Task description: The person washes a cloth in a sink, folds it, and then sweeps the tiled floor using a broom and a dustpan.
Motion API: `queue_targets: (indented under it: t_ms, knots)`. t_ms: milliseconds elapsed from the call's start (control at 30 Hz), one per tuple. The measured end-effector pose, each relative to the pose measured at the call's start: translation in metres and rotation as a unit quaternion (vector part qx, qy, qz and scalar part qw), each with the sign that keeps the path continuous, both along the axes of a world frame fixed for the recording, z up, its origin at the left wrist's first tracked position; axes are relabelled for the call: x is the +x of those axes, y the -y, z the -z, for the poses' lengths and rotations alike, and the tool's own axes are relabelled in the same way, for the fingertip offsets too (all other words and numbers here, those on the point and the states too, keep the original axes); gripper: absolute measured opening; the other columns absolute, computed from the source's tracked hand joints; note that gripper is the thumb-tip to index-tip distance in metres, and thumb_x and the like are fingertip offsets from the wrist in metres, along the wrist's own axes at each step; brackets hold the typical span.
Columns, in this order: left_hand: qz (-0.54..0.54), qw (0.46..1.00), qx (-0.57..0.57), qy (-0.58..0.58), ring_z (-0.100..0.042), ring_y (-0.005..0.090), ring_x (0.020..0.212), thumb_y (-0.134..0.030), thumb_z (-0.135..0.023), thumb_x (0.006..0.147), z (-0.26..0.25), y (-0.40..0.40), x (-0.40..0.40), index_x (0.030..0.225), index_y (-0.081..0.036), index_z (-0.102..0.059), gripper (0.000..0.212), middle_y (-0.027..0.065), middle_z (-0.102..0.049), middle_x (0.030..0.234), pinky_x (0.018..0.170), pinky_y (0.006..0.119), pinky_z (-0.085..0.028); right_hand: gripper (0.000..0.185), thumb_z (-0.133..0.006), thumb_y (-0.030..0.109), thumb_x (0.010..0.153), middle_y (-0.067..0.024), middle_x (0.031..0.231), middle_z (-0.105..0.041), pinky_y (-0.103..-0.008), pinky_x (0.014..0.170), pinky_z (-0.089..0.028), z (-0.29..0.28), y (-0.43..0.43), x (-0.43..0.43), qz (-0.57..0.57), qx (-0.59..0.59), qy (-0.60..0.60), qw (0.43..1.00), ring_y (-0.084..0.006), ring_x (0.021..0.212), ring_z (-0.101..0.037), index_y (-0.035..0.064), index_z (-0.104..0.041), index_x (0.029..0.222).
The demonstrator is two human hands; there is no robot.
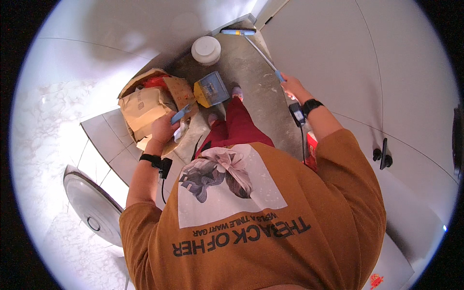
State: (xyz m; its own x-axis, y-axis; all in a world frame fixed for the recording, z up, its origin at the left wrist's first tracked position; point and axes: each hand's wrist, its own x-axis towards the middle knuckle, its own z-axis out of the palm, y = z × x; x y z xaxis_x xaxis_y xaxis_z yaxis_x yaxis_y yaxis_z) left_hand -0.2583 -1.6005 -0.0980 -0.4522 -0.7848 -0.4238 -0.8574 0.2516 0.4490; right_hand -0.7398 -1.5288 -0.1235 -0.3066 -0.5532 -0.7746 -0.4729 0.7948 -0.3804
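Observation:
My right hand (293, 87) is closed round the blue grip of a broom (258, 49). The broom's light-blue head, with dark bristles, lies in the far corner against the wall. In my left hand (164, 127) is the blue handle of a dustpan. The dustpan (216, 88) has a blue-grey pan with a yellow toothed edge and sits just beyond my feet, with some small bits in it. Beneath my left hand and beside the dustpan stands an open cardboard box (181, 92) holding brown paper packaging, a red plastic bag and white scraps.
A white lidded bucket (206, 50) stands by the far wall. Red packaging (311, 150) is on the floor at my right. A round basin or lid (92, 206) shows at lower left, near grey floor tiles. A door with a black handle (383, 154) is at right.

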Motion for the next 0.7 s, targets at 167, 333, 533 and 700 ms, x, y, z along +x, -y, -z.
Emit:
queue_targets:
  t_ms: [167,333,533,700]
  knots:
    - [0.004,1.000,-0.007,0.000,-0.061,0.0349,0.073,-0.031,-0.059,0.076,-0.001,0.002,0.000,0.094,-0.017,-0.059,0.023,0.0136,-0.064,0.078,0.063,0.044,-0.048,0.044,-0.046,0.011,0.084,-0.0190,0.084,-0.061,-0.0389,0.055,-0.047,-0.009,0.010,0.006,-0.160,0.018,-0.076,0.984,-0.0277,0.065,-0.061,0.0118,-0.044,0.128]
    - [0.017,0.999,-0.037,0.025,-0.062,0.0318,0.073,-0.031,-0.060,0.075,0.008,0.006,0.001,0.098,-0.020,-0.059,0.025,0.0109,-0.064,0.078,0.063,0.043,-0.049,0.051,-0.048,0.012,0.084,-0.0133,0.066,-0.053,-0.0353,0.043,-0.041,0.003,-0.008,-0.022,-0.203,-0.003,-0.102,0.974,-0.0214,0.048,-0.051,0.0185,-0.038,0.133]
    - [0.020,0.999,-0.039,0.006,-0.062,0.0320,0.070,-0.034,-0.059,0.076,0.007,0.009,0.003,0.095,-0.020,-0.059,0.024,0.0107,-0.064,0.075,0.061,0.043,-0.049,0.062,-0.056,0.014,0.080,-0.0187,0.074,-0.062,-0.0392,0.050,-0.049,-0.022,-0.009,0.022,-0.156,0.056,-0.066,0.984,-0.0295,0.058,-0.062,0.0092,-0.030,0.136]
    - [0.010,0.999,-0.024,0.024,-0.062,0.0322,0.072,-0.031,-0.059,0.075,0.001,0.013,-0.002,0.098,-0.019,-0.060,0.026,0.0119,-0.064,0.077,0.063,0.043,-0.048,0.062,-0.055,0.012,0.079,-0.0224,0.090,-0.061,-0.0435,0.063,-0.049,0.007,-0.022,0.038,-0.258,0.049,-0.120,0.957,-0.0354,0.079,-0.061,0.0124,-0.030,0.136]
